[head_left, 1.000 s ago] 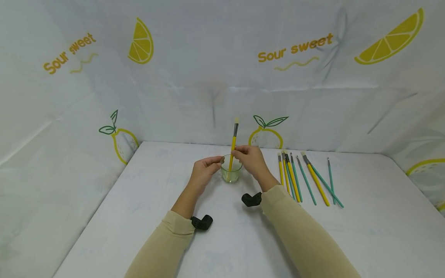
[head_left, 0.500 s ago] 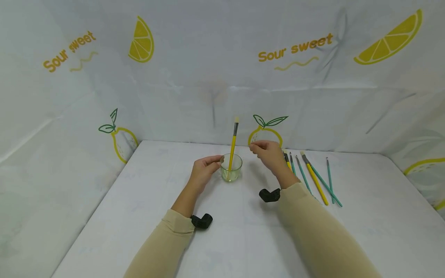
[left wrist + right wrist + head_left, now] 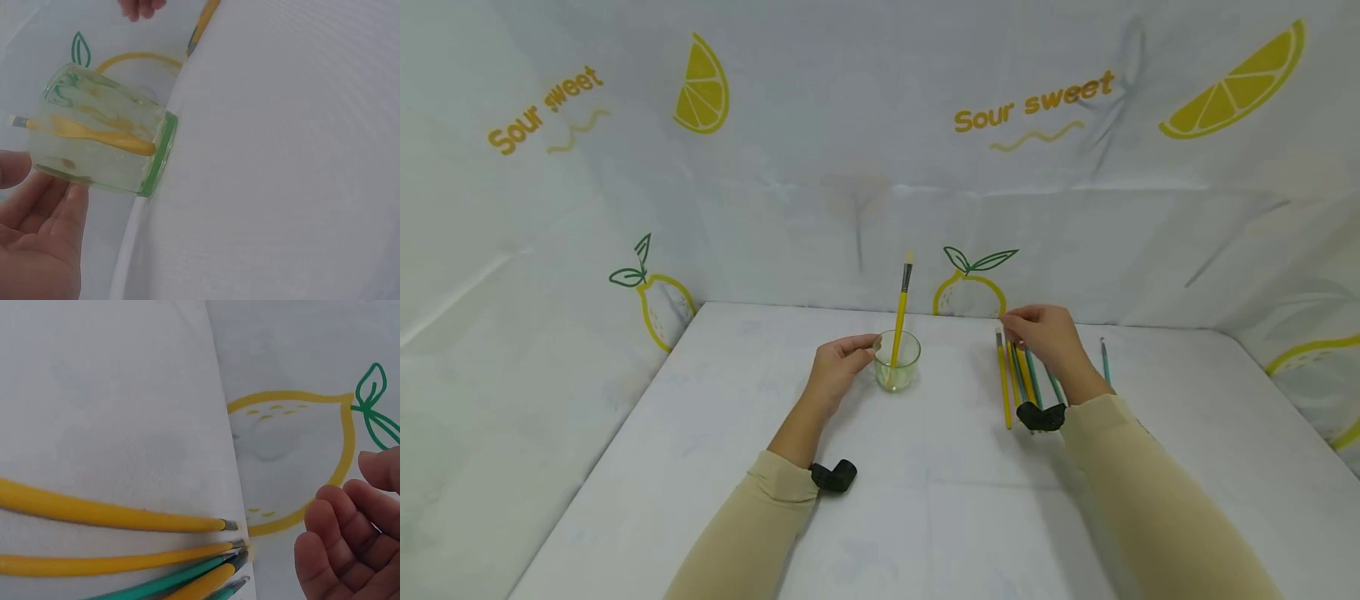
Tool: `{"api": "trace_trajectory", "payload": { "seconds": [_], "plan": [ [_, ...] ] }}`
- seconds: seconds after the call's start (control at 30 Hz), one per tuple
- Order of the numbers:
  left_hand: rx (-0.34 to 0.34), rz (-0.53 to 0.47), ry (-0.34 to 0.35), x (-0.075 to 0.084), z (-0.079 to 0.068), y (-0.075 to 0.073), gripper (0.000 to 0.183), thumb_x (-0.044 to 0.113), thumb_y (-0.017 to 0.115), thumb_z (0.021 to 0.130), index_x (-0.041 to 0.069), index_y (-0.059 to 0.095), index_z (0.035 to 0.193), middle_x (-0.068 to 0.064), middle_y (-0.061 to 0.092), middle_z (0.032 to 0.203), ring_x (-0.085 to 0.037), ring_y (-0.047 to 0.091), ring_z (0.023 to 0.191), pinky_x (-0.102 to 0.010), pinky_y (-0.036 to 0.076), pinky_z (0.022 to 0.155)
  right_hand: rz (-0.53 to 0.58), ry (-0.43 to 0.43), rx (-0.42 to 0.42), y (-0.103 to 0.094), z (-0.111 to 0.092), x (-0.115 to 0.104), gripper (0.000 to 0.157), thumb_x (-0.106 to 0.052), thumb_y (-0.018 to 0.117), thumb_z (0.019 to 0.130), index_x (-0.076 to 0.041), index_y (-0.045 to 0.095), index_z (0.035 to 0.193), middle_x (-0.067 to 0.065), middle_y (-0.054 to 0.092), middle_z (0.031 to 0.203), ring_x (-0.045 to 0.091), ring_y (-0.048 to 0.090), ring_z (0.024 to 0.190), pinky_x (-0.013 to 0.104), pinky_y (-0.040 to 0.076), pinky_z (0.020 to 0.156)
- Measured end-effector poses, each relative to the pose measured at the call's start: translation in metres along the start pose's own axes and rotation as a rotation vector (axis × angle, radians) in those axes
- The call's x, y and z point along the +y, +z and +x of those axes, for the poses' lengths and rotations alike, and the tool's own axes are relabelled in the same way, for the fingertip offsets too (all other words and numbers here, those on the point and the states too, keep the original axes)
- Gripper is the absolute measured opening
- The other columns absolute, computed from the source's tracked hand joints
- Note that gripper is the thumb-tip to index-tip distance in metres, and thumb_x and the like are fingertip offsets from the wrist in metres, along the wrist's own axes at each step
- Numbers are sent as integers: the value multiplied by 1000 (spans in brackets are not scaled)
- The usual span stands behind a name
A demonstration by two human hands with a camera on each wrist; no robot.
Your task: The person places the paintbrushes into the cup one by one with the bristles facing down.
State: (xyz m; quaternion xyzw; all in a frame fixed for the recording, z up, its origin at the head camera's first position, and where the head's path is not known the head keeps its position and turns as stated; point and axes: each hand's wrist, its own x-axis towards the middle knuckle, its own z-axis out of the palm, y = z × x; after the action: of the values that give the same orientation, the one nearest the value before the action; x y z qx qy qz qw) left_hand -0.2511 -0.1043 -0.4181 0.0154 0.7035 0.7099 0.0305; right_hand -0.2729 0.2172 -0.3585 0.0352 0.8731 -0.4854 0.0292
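A clear glass cup (image 3: 911,364) with a green-tinted base (image 3: 161,153) stands on the white table. One yellow-handled paintbrush (image 3: 900,315) leans in it, bristles up. My left hand (image 3: 832,372) holds the cup by the left side of its rim, between thumb and fingers. Over the far ends of a row of paintbrushes (image 3: 1004,379), my right hand (image 3: 1047,337) hovers with loosely bent fingers and nothing between them. In the right wrist view, several yellow brushes (image 3: 119,514) and teal brushes (image 3: 165,577) lie just apart from that hand. The right forearm hides part of the row.
One teal brush (image 3: 1105,360) lies right of the others. A pale cloth wall (image 3: 820,167) printed with lemons rises directly behind the table's far edge. The white tabletop (image 3: 925,517) stretches in front of both hands.
My right hand has let go of the yellow paintbrush, leaving it in the cup. It has moved right to over the row of brushes. My left hand stays at the cup.
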Motion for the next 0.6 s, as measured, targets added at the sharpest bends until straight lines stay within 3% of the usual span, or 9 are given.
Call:
{"api": "trace_trajectory", "payload": {
  "seconds": [0.1, 0.33, 0.6],
  "plan": [
    [-8, 8, -13, 3, -1, 0, 29, 10, 63, 92, 3, 69, 120, -10, 67, 126, -18, 56, 123, -34, 48, 103, -36, 57, -13, -3, -1, 7, 45, -33, 56, 99, 3, 61, 125, 24, 62, 117, 33, 59, 101, 41, 55, 89],
    [-23, 4, -22, 1, 1, -2, 31, 12, 63, 94, 2, 68, 123, -11, 65, 130, -19, 54, 125, -33, 47, 103, -215, 133, -90, 0, 6, 25, 35, -31, 62, 95, 3, 66, 103, 5, 63, 74, 17, 57, 68, 28, 52, 65],
    [-7, 0, 6, -3, 2, -1, 27, 12, 63, 92, 5, 71, 117, -7, 68, 124, -17, 57, 123, -32, 48, 102, -376, 154, -144, 11, 11, 30, 30, -32, 70, 89, -3, 67, 80, 2, 60, 63, 13, 53, 58, 26, 49, 56]
  ]
}}
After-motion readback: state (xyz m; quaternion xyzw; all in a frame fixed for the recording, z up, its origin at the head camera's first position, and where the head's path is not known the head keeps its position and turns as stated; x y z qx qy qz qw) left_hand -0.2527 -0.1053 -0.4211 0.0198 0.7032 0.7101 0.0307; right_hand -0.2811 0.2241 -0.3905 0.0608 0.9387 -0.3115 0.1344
